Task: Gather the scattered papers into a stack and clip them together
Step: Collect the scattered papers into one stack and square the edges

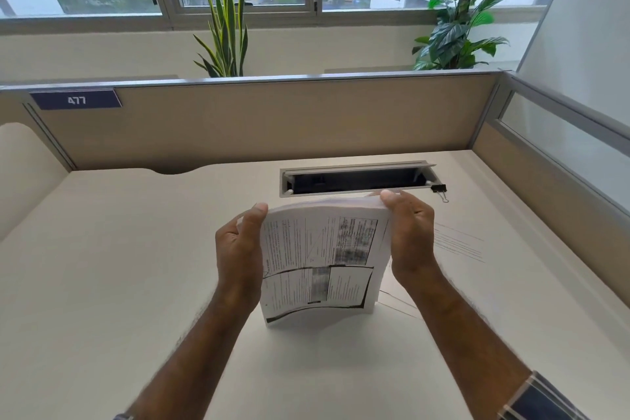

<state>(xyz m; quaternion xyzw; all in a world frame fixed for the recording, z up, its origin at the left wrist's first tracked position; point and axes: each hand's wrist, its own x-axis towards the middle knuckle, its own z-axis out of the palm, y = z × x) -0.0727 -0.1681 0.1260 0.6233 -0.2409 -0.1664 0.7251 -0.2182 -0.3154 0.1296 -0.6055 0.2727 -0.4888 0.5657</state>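
Both forearms reach in from below. Left hand and right hand each grip a side of the paper stack, thumbs curled over its top corners. Stack stands upright, bottom edge on the tabletop, printed side toward camera, slightly bowed. More sheets lie flat right of it. Black binder clip sits by the right end of the cable tray, apart from the stack.
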